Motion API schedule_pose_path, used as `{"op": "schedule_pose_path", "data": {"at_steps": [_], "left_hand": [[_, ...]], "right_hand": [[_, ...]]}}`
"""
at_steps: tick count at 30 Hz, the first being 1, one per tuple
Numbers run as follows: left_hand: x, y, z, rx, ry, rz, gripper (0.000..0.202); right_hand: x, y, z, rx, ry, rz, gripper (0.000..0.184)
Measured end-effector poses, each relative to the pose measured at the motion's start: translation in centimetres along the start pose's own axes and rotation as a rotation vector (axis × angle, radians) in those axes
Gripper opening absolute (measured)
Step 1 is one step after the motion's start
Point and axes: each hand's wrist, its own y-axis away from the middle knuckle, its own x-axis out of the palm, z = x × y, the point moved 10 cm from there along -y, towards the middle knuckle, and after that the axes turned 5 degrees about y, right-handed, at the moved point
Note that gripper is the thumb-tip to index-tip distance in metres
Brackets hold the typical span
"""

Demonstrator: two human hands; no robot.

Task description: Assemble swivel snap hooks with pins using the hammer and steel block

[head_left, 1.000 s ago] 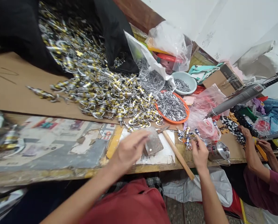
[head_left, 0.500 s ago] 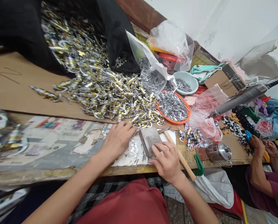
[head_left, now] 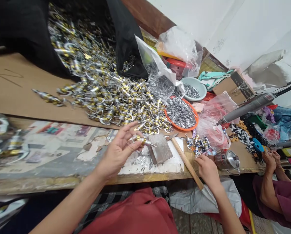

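Observation:
My left hand [head_left: 117, 150] is lifted just above the table and pinches a small silver-and-gold lock piece [head_left: 143, 140] between thumb and fingertips. It sits at the near edge of a big heap of the same lock pieces [head_left: 103, 84]. Beside it a grey metal block [head_left: 161, 148] rests on a white sheet with several tiny metal tabs [head_left: 142, 160]. My right hand [head_left: 207, 169] lies at the table's front edge, fingers curled, next to a hammer's wooden handle [head_left: 187, 162] and a small cluster of finished locks [head_left: 199, 144]. What it holds is hidden.
An orange tray [head_left: 193, 124] and a pale bowl [head_left: 200, 85] hold small metal parts. Plastic bags [head_left: 179, 45], a grey power tool [head_left: 248, 105] and a steel cup [head_left: 227, 159] crowd the right. Another person's hands [head_left: 270, 159] work at far right. Brown cardboard [head_left: 16, 94] lies at left.
My left hand picked a lock piece from the heap's edge and lifted it. My right hand left the metal block and moved right to the table edge by the finished locks.

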Motion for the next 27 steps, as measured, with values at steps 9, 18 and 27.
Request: {"op": "schedule_pose_path", "data": {"at_steps": [9,18,27], "left_hand": [[1.5,0.6,2.6,0.063,-0.333,0.102,0.022],[1.7,1.4,2.1,0.073,-0.518,0.087,0.028],[1.8,1.6,2.5,0.127,-0.533,0.075,0.023]], "right_hand": [[5.8,-10.8,-3.0,0.267,-0.044,0.207,0.023],[10.5,-17.6,-3.8,0.301,-0.054,0.277,0.021],[5.8,-15.5,-3.5,0.347,-0.196,0.011,0.020]]}}
